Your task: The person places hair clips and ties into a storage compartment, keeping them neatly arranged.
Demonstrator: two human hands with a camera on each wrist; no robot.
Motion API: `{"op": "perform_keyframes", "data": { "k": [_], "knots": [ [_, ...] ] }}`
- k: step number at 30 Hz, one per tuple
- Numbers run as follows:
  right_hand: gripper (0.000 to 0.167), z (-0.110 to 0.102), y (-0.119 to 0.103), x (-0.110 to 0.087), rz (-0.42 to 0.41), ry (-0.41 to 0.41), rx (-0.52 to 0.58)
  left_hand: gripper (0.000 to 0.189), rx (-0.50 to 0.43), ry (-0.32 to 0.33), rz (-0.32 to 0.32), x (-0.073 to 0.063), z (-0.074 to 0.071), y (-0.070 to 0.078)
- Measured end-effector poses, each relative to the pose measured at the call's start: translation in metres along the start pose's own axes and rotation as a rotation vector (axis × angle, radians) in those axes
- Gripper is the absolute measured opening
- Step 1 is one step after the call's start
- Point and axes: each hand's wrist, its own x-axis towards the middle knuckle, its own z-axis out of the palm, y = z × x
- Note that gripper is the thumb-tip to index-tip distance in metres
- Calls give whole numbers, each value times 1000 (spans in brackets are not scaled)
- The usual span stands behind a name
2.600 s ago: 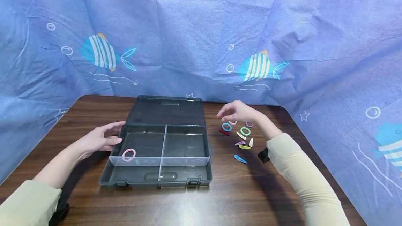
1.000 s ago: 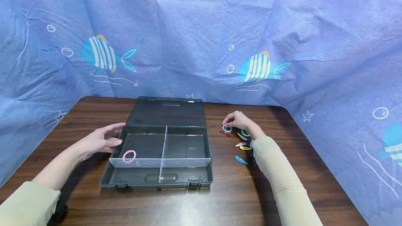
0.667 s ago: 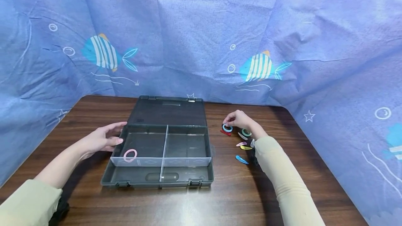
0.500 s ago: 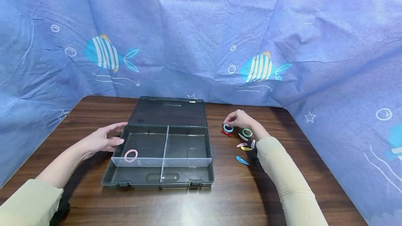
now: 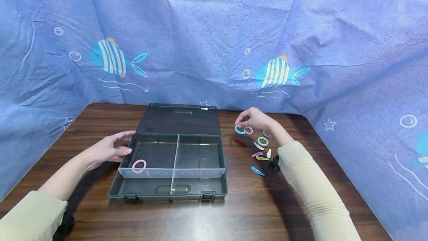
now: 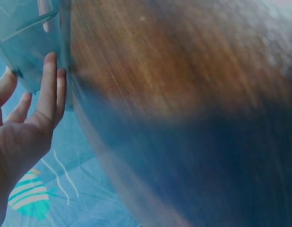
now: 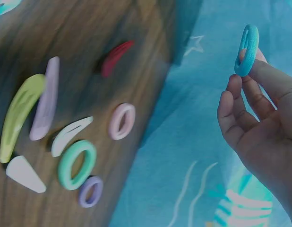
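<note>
Between thumb and fingertips my right hand (image 5: 253, 118) pinches a blue hair tie (image 7: 246, 51), raised off the table. Below it lie a pink hair tie (image 7: 122, 121), a green one (image 5: 262, 141), a purple one (image 7: 90, 191) and a red snap hair clip (image 7: 117, 58). My left hand (image 5: 107, 148) rests with extended fingers against the left wall of a grey see-through divided box (image 5: 167, 198). In the left wrist view its fingers (image 6: 48, 85) touch the box's side. Another pink hair tie (image 5: 139, 166) lies in the box's back left compartment.
The box's lid (image 5: 180, 120) lies folded back behind it. Right of the box are more snap clips: white (image 5: 258, 146), purple (image 5: 257, 154), yellow (image 5: 262, 158) and blue (image 5: 257, 171). A blue fish-print cloth (image 5: 207, 40) hangs behind the wooden table (image 5: 160, 222).
My right hand came down to the blue hair tie, pinched it, and has now lifted it up off the table beside the red clip. The left hand stays at the box.
</note>
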Motion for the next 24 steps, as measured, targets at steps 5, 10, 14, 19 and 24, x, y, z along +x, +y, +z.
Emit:
{"op": "perform_keyframes", "data": {
  "k": [5,10,14,19,24],
  "knots": [
    [6,-11,-24,-1,-60,19,-32,75,-4,5,-2,1,-1,0],
    [5,-17,-47,1,-122,37,-18,75,-15,1,0,1,1,1],
    [6,-20,-67,2,-189,65,6,76,-13,1,1,1,1,2],
    [7,-21,-88,5,-252,72,33,76,-11,7,0,1,0,0],
    [9,-20,-109,8,-309,66,52,76,-6,6,-3,1,0,0]
  ]
}}
